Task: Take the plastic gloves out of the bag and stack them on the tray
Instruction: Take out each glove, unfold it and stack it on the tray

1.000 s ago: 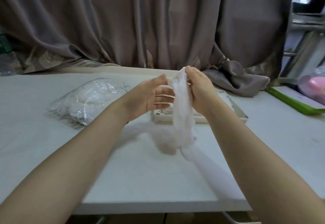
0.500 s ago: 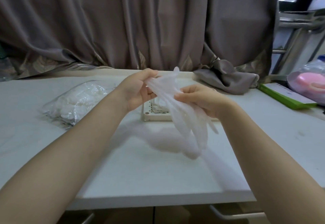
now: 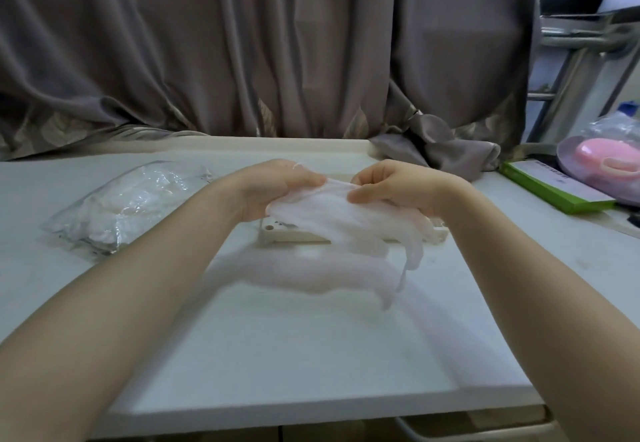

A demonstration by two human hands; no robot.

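Glove (image 3: 332, 213) is hanging stretched between your left hand (image 3: 273, 187) and right hand (image 3: 391, 185), both pinching its cuff above the tray (image 3: 277, 233) mid-tabletop. You're laying it down; next, lowering it flat. Bag (image 3: 128, 202) is waiting near the left edge.

It looked like a lived-in room at home: a plain white table (image 3: 311, 337) stood against long grey-brown curtains (image 3: 242, 43), with a metal rack (image 3: 568, 60) and a bagged pink item (image 3: 606, 164) alongside.

Thin translucent plastic glove (image 3: 332, 213), glossy crinkled clear plastic bag (image 3: 128, 204), matt white table (image 3: 294, 337), soft grey cloth curtain (image 3: 242, 43)
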